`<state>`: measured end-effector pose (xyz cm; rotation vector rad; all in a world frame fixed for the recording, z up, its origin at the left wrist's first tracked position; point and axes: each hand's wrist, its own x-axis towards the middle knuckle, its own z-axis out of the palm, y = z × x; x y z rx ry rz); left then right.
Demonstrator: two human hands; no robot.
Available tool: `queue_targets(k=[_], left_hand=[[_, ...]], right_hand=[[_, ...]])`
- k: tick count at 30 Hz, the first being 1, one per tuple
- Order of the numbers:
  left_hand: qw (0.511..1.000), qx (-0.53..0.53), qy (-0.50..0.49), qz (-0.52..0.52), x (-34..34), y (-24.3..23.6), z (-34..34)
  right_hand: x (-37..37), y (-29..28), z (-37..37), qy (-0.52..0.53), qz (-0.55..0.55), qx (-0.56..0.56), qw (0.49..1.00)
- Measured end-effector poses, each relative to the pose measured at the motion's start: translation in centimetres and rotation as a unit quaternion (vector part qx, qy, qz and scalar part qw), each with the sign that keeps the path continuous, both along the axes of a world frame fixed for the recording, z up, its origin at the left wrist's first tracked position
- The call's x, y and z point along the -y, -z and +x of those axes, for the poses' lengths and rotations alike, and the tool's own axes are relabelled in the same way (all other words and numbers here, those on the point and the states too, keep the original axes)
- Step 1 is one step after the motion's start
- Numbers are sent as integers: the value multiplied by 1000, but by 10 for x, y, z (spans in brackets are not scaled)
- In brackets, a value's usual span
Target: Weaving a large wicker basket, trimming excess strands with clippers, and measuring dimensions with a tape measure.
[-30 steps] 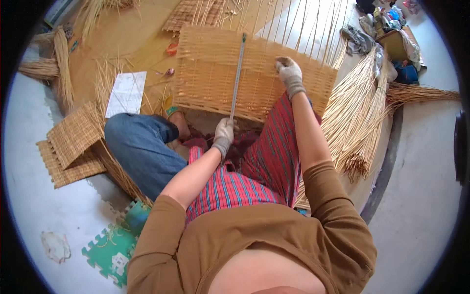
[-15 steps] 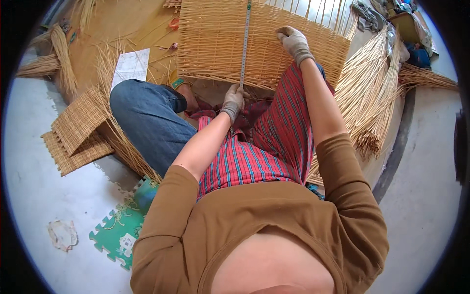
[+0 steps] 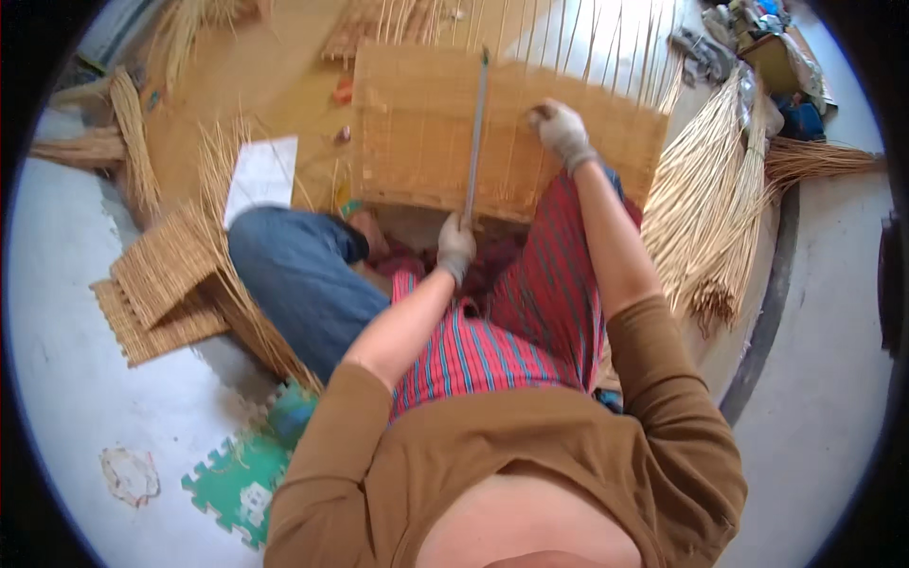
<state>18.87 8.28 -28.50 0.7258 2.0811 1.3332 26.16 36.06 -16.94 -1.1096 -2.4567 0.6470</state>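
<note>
A rectangular panel woven from tan wicker (image 3: 417, 123) lies in front of my lap, with bare upright stakes sticking out past its far edge. A narrow tape measure (image 3: 477, 133) stretches across it from the far edge to the near one. My left hand (image 3: 456, 244), in a pale glove, is closed on the tape's near end at the panel's near edge. My gloved right hand (image 3: 565, 134) is over the panel's right part, its fingers curled together. Whatever those fingers may hold is too blurred to make out.
Bundles of long wicker rods (image 3: 710, 199) lie at the right. Small woven panels (image 3: 170, 270) are stacked at the left, beside a white paper sheet (image 3: 260, 178). Green foam mat pieces (image 3: 237, 488) lie at lower left. Cluttered items (image 3: 776, 57) stand at far right.
The scene sits lower in the picture, so the panel's whole far edge and the tape's far end show more clearly. Both hands keep about the same places on the panel.
</note>
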Motion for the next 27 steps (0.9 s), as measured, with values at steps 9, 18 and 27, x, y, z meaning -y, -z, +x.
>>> queue_targets(k=[9,18,27], left_hand=[[975,162,103,111,-5,-64,-1],[956,270,104,47,-21,-94,-14],[968,194,84,138,-45,-96,-14]], right_hand=[[93,-21,3,-223,-251,-41,941],[93,-34,20,-211,-442,-76,869],[91,-28,13,-117,-310,-116,936]])
